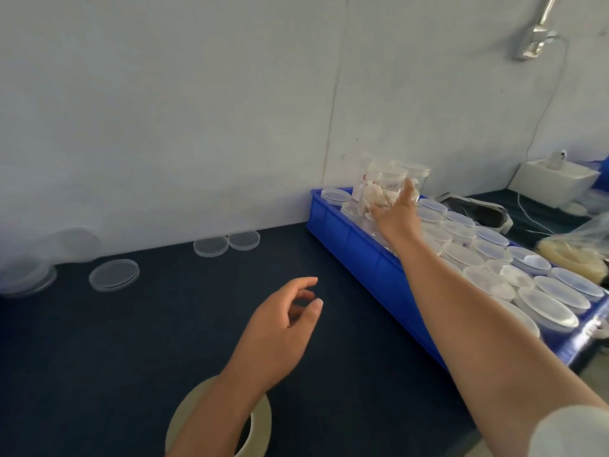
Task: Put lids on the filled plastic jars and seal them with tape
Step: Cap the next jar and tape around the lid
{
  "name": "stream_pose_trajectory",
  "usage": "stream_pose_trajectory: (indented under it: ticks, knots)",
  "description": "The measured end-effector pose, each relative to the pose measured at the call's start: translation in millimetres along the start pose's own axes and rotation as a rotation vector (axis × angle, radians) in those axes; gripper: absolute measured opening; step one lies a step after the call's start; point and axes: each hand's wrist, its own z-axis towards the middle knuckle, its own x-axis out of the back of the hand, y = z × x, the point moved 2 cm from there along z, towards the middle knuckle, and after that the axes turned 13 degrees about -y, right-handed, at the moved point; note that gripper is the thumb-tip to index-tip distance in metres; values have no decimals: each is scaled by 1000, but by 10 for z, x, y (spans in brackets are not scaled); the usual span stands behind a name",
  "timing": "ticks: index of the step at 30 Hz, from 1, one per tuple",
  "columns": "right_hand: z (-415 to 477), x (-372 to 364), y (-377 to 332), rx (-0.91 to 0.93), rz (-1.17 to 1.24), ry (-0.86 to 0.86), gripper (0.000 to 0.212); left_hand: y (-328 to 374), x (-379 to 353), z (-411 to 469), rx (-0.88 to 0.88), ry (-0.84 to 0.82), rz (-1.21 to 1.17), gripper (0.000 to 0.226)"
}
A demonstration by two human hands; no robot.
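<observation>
A clear plastic jar packed with white pieces (382,189) sits in the grip of the right hand (397,216), over the far end of the long blue plastic tray (346,232) by the wall. The fingers (409,188) are clamped on its near side, though motion blur smears the exact hold. Rows of lidded clear jars (461,255) fill the rest of the tray.

The left hand (280,324) hovers over the dark blue worktop (164,324), its fingers (308,282) loosely curled and apart, holding nothing. A pale roll of tape (260,420) lies under that forearm at the near edge; I cannot tell whether the arm passes through it.

Loose clear round lids lie on the worktop: one on the left (113,275), and two side by side near the wall (211,246). A white box (557,179) stands beyond the tray.
</observation>
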Motion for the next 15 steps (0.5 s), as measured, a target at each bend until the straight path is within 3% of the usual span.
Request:
stream_pose_trajectory:
  ticks: [5,9,12,15]
  knots:
    - [-21,27,-31,-26,30,-30,104,-261,-9,-103,82,0,43,13]
    - [-307,114,-171,34,87,44,100,-424,63,-225,137,37,32,9]
    - [-794,67,-352,137,257,75,89,-484,131,-302,163,52,21,9]
    - [-1469,-131,-437,233,421,35,60,-479,197,-352,172,38,36,10]
